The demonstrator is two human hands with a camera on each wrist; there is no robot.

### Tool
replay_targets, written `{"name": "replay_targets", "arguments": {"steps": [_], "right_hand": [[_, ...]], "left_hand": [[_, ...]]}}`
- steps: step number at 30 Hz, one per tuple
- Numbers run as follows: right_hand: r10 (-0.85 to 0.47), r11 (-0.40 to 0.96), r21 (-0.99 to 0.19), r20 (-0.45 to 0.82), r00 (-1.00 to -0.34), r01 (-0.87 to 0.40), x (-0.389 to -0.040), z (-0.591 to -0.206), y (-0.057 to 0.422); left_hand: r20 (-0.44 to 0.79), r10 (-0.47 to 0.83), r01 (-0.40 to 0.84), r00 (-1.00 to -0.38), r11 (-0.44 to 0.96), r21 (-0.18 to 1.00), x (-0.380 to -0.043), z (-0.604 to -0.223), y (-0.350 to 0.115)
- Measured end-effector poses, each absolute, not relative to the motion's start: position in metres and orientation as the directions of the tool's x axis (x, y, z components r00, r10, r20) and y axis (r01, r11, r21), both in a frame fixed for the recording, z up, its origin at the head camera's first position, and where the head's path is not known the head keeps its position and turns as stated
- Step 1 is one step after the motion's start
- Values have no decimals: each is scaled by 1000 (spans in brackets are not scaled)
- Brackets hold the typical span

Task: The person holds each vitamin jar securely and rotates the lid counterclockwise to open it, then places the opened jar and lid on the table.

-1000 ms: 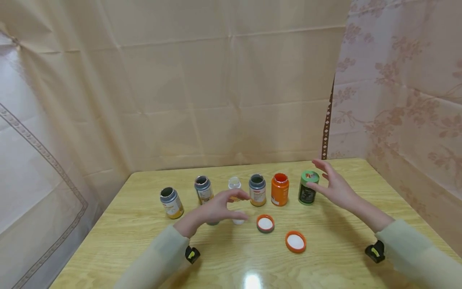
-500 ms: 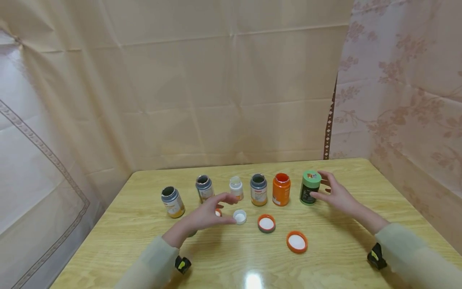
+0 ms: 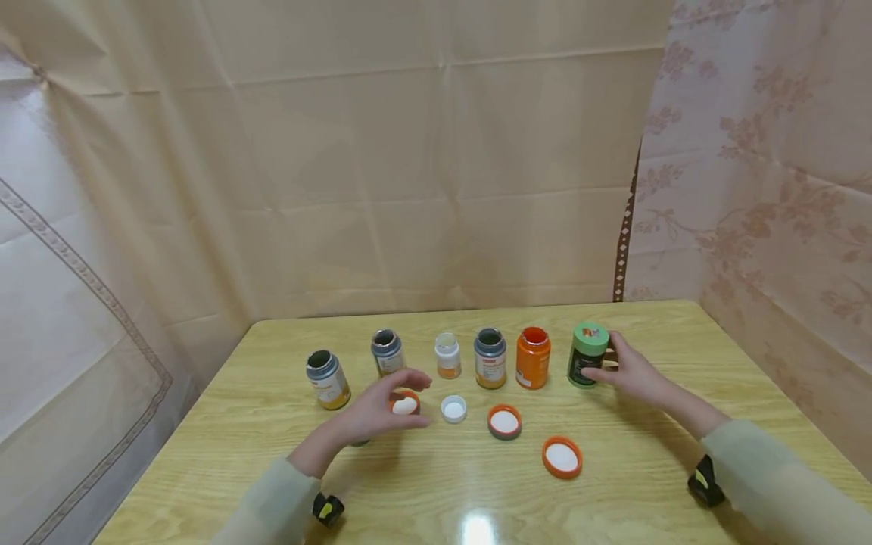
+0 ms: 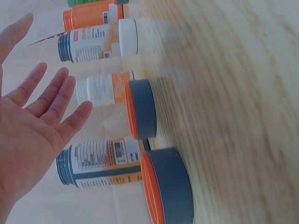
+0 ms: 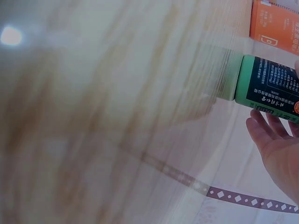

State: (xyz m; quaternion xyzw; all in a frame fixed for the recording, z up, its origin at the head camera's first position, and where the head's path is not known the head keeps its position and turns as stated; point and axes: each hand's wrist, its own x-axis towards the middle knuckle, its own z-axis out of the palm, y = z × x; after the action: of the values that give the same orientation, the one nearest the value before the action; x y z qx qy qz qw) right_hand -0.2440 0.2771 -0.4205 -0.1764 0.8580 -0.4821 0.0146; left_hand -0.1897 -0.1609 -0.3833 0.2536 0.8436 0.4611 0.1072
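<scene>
My right hand [image 3: 635, 372] grips a dark jar with a green lid [image 3: 590, 337], thumb at its front and fingers curled around its right side. In the right wrist view the jar [image 5: 273, 86] stands on the table with its printed label showing, and the fingertips are at its side. My left hand [image 3: 376, 409] is held above the table, empty, with its fingers spread. Beneath and beside it are an upturned grey cap with an orange rim [image 4: 145, 109] and a second such cap [image 4: 174, 191], mostly hidden by the hand in the head view.
Open jars stand in a row: two grey-necked ones at left [image 3: 328, 381] [image 3: 387, 353], a small white bottle [image 3: 447, 356], another grey-necked jar [image 3: 490, 359] and an orange jar [image 3: 533, 359]. In front lie a white cap [image 3: 453, 409], an orange-rimmed cap [image 3: 505, 422] and an orange cap [image 3: 562, 457].
My right hand has come down to the green-lidded jar and taken hold of it. My left hand has drawn back left and toward me, uncovering the white cap and small white bottle.
</scene>
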Motion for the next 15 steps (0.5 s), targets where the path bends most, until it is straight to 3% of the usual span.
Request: {"name": "replay_targets", "arguments": {"steps": [15], "right_hand": [[-302, 512, -807, 151, -941, -294, -242, -418, 272]], "left_hand": [[74, 496, 342, -865, 475, 811, -186, -381, -178]]}}
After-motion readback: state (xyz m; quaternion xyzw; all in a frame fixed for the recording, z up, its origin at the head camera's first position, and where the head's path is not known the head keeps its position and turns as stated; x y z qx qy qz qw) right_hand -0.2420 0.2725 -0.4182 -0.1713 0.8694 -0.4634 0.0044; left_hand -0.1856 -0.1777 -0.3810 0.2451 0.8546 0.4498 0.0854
